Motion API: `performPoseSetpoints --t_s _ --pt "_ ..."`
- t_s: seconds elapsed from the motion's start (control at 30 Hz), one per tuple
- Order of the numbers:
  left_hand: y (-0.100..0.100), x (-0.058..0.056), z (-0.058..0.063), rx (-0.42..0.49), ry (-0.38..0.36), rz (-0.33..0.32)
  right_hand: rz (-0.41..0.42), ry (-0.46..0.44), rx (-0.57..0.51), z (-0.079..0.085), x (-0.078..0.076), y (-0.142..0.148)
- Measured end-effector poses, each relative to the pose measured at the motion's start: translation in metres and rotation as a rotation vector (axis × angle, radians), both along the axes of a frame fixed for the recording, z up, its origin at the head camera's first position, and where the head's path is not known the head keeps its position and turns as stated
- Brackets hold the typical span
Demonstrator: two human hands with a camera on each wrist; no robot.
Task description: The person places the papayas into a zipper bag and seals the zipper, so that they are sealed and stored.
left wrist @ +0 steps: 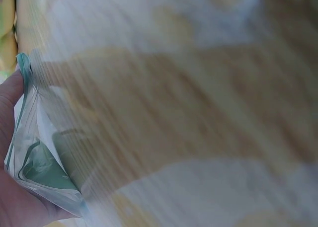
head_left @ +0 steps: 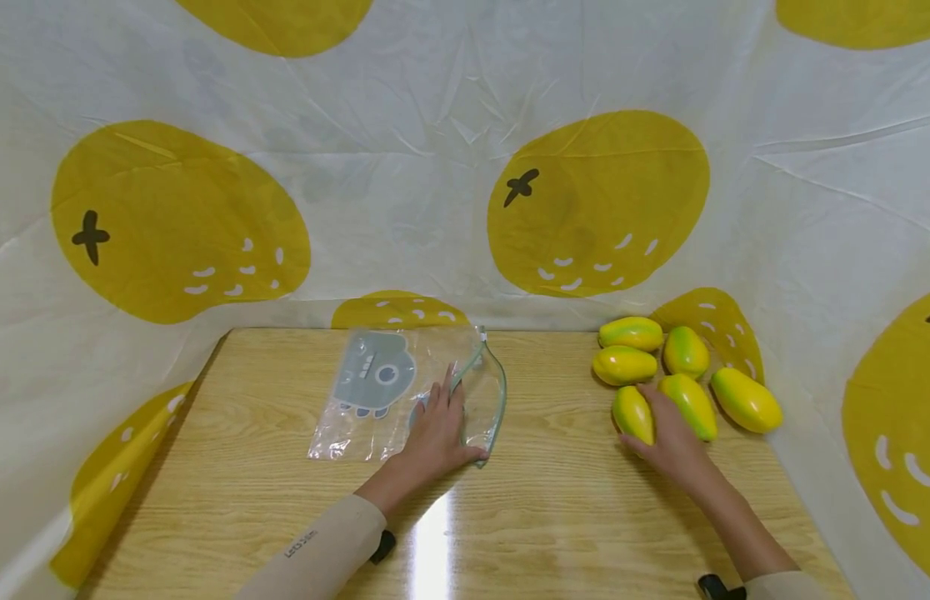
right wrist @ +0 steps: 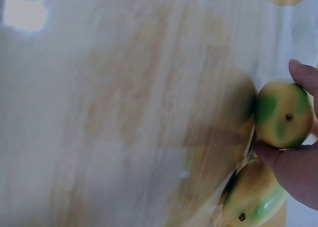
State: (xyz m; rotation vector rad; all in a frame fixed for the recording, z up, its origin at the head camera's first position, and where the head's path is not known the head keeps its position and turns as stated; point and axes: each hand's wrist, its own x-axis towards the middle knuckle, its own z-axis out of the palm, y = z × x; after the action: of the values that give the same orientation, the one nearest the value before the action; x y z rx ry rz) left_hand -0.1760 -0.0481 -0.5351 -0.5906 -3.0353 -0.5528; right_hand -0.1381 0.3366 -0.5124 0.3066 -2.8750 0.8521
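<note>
A clear zip bag (head_left: 337, 442) with a grey-green cartoon print lies flat left of the table's middle. My left hand (head_left: 435, 425) rests on its right part, fingers spread and thumb at the green zip edge. The left wrist view shows the thumb against the green zip edge (left wrist: 22, 73) and the bag's mouth partly apart. My right hand (head_left: 671, 442) grips a yellow-green mango (head_left: 633, 414), with thumb and fingers on opposite sides of it. In the right wrist view that mango (right wrist: 280, 115) sits between thumb and fingers, above another mango (right wrist: 253, 194).
More mangoes stand around my right hand: two at the back left (head_left: 630, 333), one at the back (head_left: 686, 352), one beside the hand (head_left: 690, 406) and one at the far right (head_left: 746, 400). A fruit-patterned white cloth (head_left: 405, 208) hangs around the wooden table (head_left: 555, 517).
</note>
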Motion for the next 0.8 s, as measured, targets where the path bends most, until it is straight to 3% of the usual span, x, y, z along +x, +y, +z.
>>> performPoseSetpoints --t_s 0.17,0.47,0.8 --pt "0.0 0.0 -0.003 0.016 0.02 -0.006 0.057 -0.009 0.008 -0.002 0.001 0.001" --pt "0.0 0.0 -0.005 0.014 0.016 0.0 0.061 -0.11 0.016 0.003 -0.002 0.005" --pt "0.001 0.0 -0.003 0.016 0.016 -0.007 0.126 -0.087 -0.001 0.017 -0.005 -0.002"
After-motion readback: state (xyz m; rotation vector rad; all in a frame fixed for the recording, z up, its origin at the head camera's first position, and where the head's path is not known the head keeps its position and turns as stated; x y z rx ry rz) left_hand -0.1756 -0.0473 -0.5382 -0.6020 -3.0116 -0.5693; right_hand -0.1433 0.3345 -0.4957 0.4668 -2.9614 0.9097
